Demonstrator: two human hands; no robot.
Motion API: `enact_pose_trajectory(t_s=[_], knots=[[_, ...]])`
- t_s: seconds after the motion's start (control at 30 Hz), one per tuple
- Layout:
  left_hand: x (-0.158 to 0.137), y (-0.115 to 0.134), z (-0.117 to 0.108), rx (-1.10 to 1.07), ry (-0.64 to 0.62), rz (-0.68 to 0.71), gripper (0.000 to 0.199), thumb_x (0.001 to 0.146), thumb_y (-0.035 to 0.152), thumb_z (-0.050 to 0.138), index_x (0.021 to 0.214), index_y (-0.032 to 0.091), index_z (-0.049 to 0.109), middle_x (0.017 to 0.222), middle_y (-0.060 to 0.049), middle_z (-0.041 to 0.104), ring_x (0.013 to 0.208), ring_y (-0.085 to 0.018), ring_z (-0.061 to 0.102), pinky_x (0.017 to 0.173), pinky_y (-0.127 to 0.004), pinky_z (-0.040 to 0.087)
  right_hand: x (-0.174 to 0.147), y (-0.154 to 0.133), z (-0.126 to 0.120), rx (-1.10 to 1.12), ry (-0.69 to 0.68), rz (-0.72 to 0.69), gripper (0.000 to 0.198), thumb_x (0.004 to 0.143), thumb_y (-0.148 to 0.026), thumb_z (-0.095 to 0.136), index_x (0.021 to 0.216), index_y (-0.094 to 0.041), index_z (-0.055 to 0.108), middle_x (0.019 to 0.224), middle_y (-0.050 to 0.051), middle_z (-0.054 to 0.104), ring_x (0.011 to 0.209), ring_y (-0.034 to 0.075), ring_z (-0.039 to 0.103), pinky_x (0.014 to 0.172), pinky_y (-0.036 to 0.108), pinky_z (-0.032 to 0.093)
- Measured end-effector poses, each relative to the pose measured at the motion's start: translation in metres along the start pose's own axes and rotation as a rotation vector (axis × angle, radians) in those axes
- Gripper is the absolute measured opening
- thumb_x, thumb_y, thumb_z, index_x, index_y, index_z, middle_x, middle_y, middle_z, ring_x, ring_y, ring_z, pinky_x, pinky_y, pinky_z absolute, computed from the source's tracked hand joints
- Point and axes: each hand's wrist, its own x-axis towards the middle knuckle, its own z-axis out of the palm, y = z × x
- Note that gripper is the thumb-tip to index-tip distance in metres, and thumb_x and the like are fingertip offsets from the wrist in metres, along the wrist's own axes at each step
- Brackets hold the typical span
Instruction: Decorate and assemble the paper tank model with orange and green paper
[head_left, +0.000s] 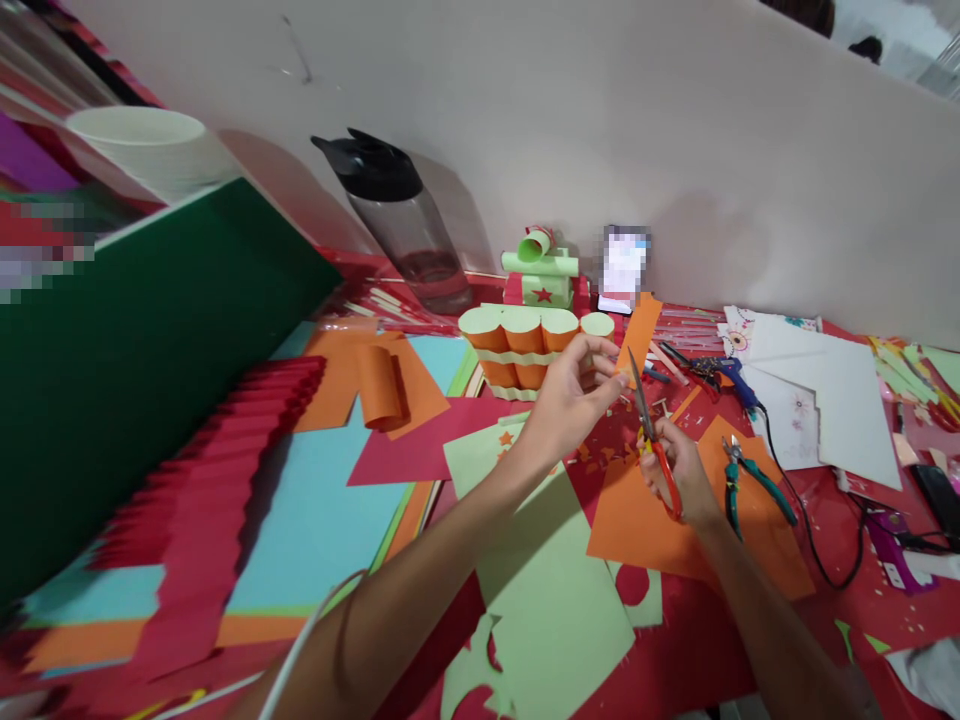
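- The left hand [571, 392] pinches the orange strip [643, 322] near its lower end, between thumb and fingers
- The strip is right of the stacked orange rolls [517, 355] and in front of the phone [623, 268], held above the red table [559, 690]
- Its long axis slants, the free end up and to the right towards the wall [525, 120], the pinched end down and to the left
- The right hand [682, 462] grips the scissors [643, 402] by their red and yellow handles, fingers wrapped about the loops
- The scissors' long axis leans the other way: tips up and slightly left, handles down and to the right, so that the two lines cross at an angle
- The blade tips overlap the strip's lower part in this view; whether they bite into the paper I cannot tell
- Below the right hand lies a large orange sheet [626, 515], and on orange paper just right of it the pliers [733, 490], nose up, teal handles spread downward
- The glue gun [724, 374] lies farther right of the strip, its nose towards the left
- Under the left forearm is a pale green sheet [559, 590], running lengthwise towards the person
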Motion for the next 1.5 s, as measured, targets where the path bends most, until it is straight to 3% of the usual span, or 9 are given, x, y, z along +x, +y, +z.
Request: enact_pose_trajectory(t_s=[0.37,0.6,0.83,1.27,1.5], knots=[[0.001,0.006,-0.005,0.049,-0.033,-0.006,0.024,0.082,0.032,0.077,0.088,0.019,0.057,0.077,0.003,0.058,0.068,-0.011,0.054,0.065,-0.025,0.046,0.001,-0.006,-0.005,-0.072,-0.024,0.019,0.036,0.085,-0.048,0.077,0.091,-0.024,0.051,0.069,-0.008,0.05,0.051,0.007,0.038,0.046,0.017,0.034],[0.001,0.005,-0.004,0.059,-0.063,-0.058,0.027,0.08,0.036,0.077,0.08,0.02,0.056,0.07,0.004,0.055,0.064,-0.012,0.053,0.064,-0.027,0.043,0.0,-0.004,-0.004,0.023,-0.093,-0.033,0.058,0.083,-0.073,0.072,0.106,-0.023,0.053,0.076,-0.005,0.049,0.054,0.008,0.037,0.047,0.019,0.034],[-0.002,0.009,0.0,0.083,-0.108,-0.11,0.023,0.085,0.04,0.072,0.09,0.019,0.065,0.077,-0.001,0.068,0.07,-0.018,0.064,0.069,-0.031,0.05,-0.002,-0.008,-0.002,0.053,-0.109,-0.062,0.068,0.08,-0.084,0.066,0.107,-0.023,0.053,0.074,-0.004,0.049,0.054,0.009,0.037,0.048,0.022,0.032],[-0.003,0.008,0.002,0.116,-0.081,-0.115,0.02,0.085,0.038,0.073,0.08,0.019,0.068,0.074,-0.005,0.073,0.073,-0.022,0.069,0.069,-0.033,0.053,-0.002,-0.01,0.0,0.051,-0.071,-0.064,0.06,0.081,-0.074,0.074,0.104,-0.022,0.054,0.073,-0.004,0.052,0.054,0.008,0.041,0.049,0.02,0.035],[-0.003,0.006,0.002,0.1,-0.1,-0.104,0.019,0.086,0.036,0.072,0.078,0.019,0.068,0.073,-0.004,0.073,0.071,-0.02,0.069,0.069,-0.031,0.054,0.0,-0.007,0.002,0.081,-0.028,0.003,0.051,0.083,-0.068,0.073,0.1,-0.022,0.056,0.065,-0.006,0.052,0.051,0.008,0.043,0.048,0.019,0.038]])
